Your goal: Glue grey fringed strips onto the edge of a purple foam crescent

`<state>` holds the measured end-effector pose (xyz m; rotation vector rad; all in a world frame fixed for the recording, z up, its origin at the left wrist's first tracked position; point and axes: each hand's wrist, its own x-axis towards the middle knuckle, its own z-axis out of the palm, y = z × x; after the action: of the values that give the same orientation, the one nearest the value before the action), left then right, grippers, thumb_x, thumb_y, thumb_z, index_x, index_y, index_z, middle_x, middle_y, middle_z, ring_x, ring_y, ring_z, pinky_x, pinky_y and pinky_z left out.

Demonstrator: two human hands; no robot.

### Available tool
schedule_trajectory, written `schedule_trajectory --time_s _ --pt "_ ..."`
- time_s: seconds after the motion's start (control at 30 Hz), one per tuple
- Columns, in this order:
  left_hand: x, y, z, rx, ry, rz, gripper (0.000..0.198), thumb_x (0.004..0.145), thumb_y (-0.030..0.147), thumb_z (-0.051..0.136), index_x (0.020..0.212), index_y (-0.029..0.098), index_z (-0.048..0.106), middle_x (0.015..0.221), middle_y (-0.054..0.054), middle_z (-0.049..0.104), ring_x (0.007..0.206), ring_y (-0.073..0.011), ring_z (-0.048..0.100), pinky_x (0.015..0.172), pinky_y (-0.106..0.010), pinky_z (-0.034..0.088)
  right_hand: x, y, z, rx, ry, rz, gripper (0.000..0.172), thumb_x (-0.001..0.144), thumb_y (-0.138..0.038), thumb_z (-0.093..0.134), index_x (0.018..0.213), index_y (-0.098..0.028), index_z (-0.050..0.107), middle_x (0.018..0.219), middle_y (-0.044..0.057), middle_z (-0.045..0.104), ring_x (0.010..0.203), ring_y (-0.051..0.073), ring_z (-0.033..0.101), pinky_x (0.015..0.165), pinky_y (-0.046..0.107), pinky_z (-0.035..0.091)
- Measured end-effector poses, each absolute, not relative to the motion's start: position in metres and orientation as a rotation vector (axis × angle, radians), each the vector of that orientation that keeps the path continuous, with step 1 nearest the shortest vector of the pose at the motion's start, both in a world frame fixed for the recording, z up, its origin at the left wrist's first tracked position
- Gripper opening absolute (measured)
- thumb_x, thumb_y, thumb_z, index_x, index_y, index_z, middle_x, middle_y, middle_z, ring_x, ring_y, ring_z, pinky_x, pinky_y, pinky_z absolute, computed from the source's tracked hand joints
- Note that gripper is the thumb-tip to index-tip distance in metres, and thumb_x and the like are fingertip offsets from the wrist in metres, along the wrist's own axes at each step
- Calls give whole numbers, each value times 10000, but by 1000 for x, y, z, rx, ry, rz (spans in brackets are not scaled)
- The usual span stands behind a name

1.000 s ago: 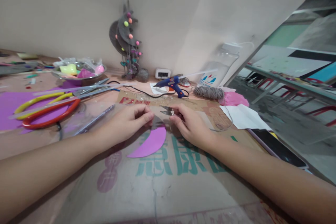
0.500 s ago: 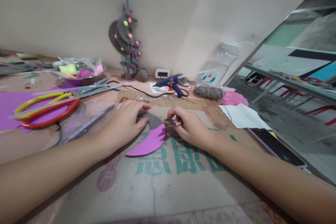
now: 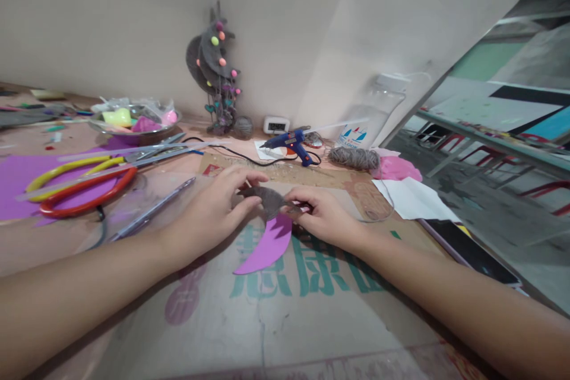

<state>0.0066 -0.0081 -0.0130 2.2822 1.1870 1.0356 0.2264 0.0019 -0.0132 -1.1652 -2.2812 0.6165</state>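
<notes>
Between my hands lies a purple crescent-shaped piece (image 3: 267,246), its curved tip pointing toward me. Grey felt (image 3: 268,199) covers its upper end. My left hand (image 3: 222,202) has its thumb and fingers closed on the left side of that felt. On the other side, my right hand (image 3: 323,211) pinches a dark grey edge at the right of the felt. Whether this edge belongs to the same piece is hidden by my fingers. Under both hands is a cardboard sheet (image 3: 312,320) with green lettering.
A blue glue gun (image 3: 291,142) and a grey yarn skein (image 3: 355,158) lie behind my hands. Red-and-yellow-handled scissors (image 3: 93,190) and a pen (image 3: 154,208) are left. At right is a phone (image 3: 472,252). A decorated grey crescent hanging (image 3: 214,59) stands against the wall.
The felt and purple crescent have shifted right and turned slightly. My left hand has moved right with them. My right fingers now meet the felt; the small red-and-white printed patch there no longer shows.
</notes>
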Motion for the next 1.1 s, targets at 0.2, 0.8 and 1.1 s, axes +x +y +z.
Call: schedule_trajectory --time_s 0.2,0.8,1.1 --pt "8 -1 -16 1764 1164 1232 543 806 326 604 1293 235 380 1107 -64 551 824 -142 604 689 -268 493 222 -3 -4 -1346 -1966 1102 220 799 -363 580 715 -167 634 601 -20 575 511 96 502 473 205 388" --pt "9 -5 -3 2116 1188 750 290 854 376 450 654 195 557 636 31 567 604 -134 518 563 -242 367 218 -9 -9 -1196 -2022 1090 198 844 -386 538 831 -197 594 747 -4 625 633 118 576 562 226 446" --pt "8 -3 -4 2067 1240 748 286 839 377 462 635 199 554 606 36 554 570 -129 492 548 -251 345 237 -7 -2 -926 -2360 21 263 951 -346 404 1075 -179 564 907 67 591 821 172 556 719 291 440"
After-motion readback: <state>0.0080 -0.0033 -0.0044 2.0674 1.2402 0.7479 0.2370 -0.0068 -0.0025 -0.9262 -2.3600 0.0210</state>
